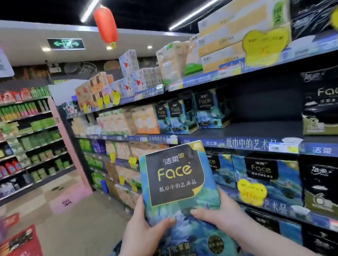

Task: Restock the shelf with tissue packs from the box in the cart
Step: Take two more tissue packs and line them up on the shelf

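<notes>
Both our hands grasp one pack (179,189), upright between them: left hand (143,234) on its left side, right hand (218,217) on its right. Three stocked packs (180,116) stand on the shelf (259,130) beyond, at right.

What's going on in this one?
A person stands in a shop aisle and holds a blue-green Face tissue pack upright with both hands: the left hand grips its left edge and the right hand its right. The pack is not yet on a shelf. The middle shelf ahead has a bare stretch between matching blue packs and black packs.
</notes>
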A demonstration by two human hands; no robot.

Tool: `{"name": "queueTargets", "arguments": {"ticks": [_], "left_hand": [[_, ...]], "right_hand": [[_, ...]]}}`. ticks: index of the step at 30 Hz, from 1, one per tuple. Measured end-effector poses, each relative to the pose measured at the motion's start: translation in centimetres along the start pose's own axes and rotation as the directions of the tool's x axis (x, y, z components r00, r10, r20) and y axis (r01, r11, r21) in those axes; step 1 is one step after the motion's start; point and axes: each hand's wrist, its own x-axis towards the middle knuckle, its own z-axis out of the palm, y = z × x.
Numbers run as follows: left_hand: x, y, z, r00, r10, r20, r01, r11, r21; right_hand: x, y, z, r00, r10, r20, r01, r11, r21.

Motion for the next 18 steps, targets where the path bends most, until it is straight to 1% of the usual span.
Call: {"name": "queueTargets", "arguments": {"ticks": [2, 5, 8, 11, 15, 18], "left_hand": [[2.5, 0.2, 2.1, 0.998, 0.017, 0.058, -0.018, 1.000, 0.008], [5.9, 0.8, 5.5, 0.985, 0.080, 0.152, -0.085, 0.996, 0.023], [8.5, 1.7, 9.1, 0.963, 0.139, 0.230, -0.138, 0.990, -0.018], [11.6, 2.5, 12.0, 0.934, 0.177, 0.310, -0.171, 0.984, -0.047], [16.8, 3.7, 14.4, 0.895, 0.254, 0.367, -0.232, 0.967, -0.102], [21.7, 4.7, 15.3, 0.877, 0.287, 0.385, -0.251, 0.957, -0.142]], "right_hand": [[1.1, 0.1, -1.9, 0.997, 0.006, -0.073, -0.007, 1.000, -0.008], [2.1, 0.1, -5.0, 0.984, -0.022, -0.179, 0.018, 1.000, -0.022], [3.0, -0.3, -8.0, 0.965, -0.042, -0.258, 0.035, 0.999, -0.032], [4.8, -0.7, -10.5, 0.937, -0.035, -0.349, 0.018, 0.998, -0.052], [8.5, -2.0, -12.5, 0.904, -0.034, -0.425, 0.005, 0.998, -0.069], [12.0, -3.7, -13.2, 0.888, -0.054, -0.456, 0.026, 0.997, -0.067]]}}
